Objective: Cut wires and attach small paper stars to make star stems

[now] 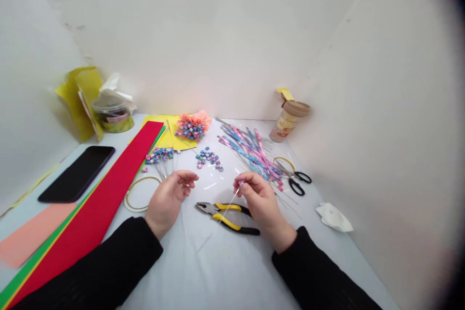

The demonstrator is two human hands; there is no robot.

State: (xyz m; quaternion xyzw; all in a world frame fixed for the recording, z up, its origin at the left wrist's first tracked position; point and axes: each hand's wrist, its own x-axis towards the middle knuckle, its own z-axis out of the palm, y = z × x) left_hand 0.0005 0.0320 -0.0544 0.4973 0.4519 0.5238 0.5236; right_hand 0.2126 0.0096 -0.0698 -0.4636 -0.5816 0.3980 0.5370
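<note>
**A thin wire [230,206] topped by a small pink paper star [240,183] is pinched in the right hand [258,198] above the pliers [225,218].**
The right hand's grip is narrow, closed on the wire near the star, and the wire is slanted down across the yellow-handled pliers, which lie on the counter [203,264]. The left hand [167,202] is held loosely open, with nothing gripped, just beside a gold wire ring [140,193]. Loose paper stars [209,158] are scattered ahead of the hands, between a bunch of wire-stemmed stars [159,156] and a heap of blue and pink paper strips [250,152]. Black-handled scissors [296,180] are laid to the right of the strips, and a long red sheet [105,193] is laid to the left.
</note>
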